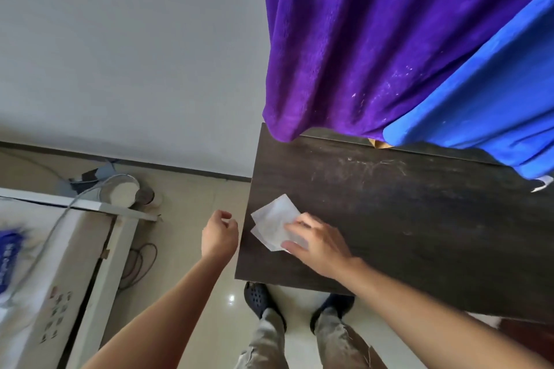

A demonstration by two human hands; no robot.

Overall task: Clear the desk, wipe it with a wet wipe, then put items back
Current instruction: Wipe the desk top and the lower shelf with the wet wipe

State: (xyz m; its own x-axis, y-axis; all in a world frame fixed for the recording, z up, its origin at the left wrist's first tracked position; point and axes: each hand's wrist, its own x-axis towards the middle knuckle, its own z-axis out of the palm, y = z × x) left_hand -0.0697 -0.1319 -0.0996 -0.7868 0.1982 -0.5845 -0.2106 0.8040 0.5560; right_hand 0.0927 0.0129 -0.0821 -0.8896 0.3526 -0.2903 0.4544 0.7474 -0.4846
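- Wet wipe point(274, 220): head view, spread flat on the dark worktop point(404, 219), close to its left edge and toward the front, one corner pointing at the back.
- Right hand point(317, 244): laid over the near-right part of the wipe, fingers point(301, 223) fairly straight, pressing down rather than pinching. Flat contact probably meant to spread the load and keep the wipe fully against the surface.
- Left hand point(218, 234): off the worktop, hovering just beside its left edge over the floor, fingers loosely curled, nothing in it. Looks idle, parked out of the wipe's path.
- Hands apart, no contact between them.
- Judged stage: wiping, at the left front area; put-back not yet started.
- Pale scuffs and streaks toward the back of the worktop, likely not yet reached.
- Purple cloth point(344, 54) and blue cloth point(479, 99): hanging from above, hems reaching over the back edge. Possible snag on far passes.
- Small orange-brown bit under the hems: too hidden to identify.
- Dark shoes point(257, 298) right at the front edge: close stance, presumably for reach across the top.
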